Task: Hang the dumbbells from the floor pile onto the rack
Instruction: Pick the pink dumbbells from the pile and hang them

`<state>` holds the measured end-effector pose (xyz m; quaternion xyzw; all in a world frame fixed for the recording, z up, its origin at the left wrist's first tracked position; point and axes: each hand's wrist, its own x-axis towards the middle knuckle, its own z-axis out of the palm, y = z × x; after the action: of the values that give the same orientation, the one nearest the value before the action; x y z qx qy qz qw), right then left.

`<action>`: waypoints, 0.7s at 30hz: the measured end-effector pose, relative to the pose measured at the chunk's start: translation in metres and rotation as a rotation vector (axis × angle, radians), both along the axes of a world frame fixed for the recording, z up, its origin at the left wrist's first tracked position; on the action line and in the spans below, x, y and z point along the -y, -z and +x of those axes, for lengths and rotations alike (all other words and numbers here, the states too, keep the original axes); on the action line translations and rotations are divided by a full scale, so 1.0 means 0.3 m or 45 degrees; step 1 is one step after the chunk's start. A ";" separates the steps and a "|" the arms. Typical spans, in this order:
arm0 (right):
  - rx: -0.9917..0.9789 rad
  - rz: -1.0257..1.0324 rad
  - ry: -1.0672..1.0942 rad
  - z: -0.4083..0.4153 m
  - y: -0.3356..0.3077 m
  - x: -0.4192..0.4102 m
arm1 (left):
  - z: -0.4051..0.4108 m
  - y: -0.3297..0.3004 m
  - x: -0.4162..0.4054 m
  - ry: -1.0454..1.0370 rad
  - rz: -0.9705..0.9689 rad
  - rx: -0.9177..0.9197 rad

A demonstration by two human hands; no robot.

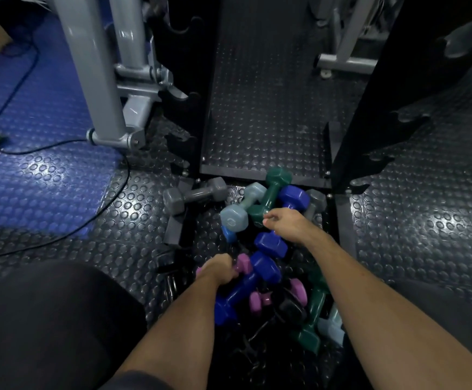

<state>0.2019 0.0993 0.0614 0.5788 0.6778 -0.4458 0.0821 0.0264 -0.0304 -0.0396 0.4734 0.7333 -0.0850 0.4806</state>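
Observation:
A pile of coloured dumbbells lies on the floor between the rack's two black uprights. My left hand grips the handle of a small pink dumbbell at the near left of the pile. My right hand grips the handle of a blue dumbbell, whose other head shows below the hand. A dark green dumbbell and a pale grey-blue dumbbell lie just left of that hand. The rack's left upright and right upright show empty notched cradles.
A grey dumbbell lies apart at the pile's left. More blue, pink, green and black dumbbells lie near my arms. A grey machine frame stands at left, with a black cable across the blue floor. My knee is at bottom left.

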 end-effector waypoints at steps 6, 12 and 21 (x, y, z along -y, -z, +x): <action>-0.033 0.035 -0.043 -0.051 -0.028 0.029 | -0.071 -0.075 -0.009 -0.695 0.042 0.203; -0.102 0.052 -0.054 -0.103 -0.068 0.061 | -0.138 -0.173 -0.012 -1.282 0.122 0.415; -0.406 0.079 0.125 -0.133 -0.254 0.070 | -0.228 -0.518 -0.105 -1.753 0.373 0.775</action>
<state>0.1619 0.0783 0.1375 0.5355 0.6667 -0.5142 -0.0663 -0.0420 0.0010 0.1157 -0.0288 0.7017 0.4659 0.5382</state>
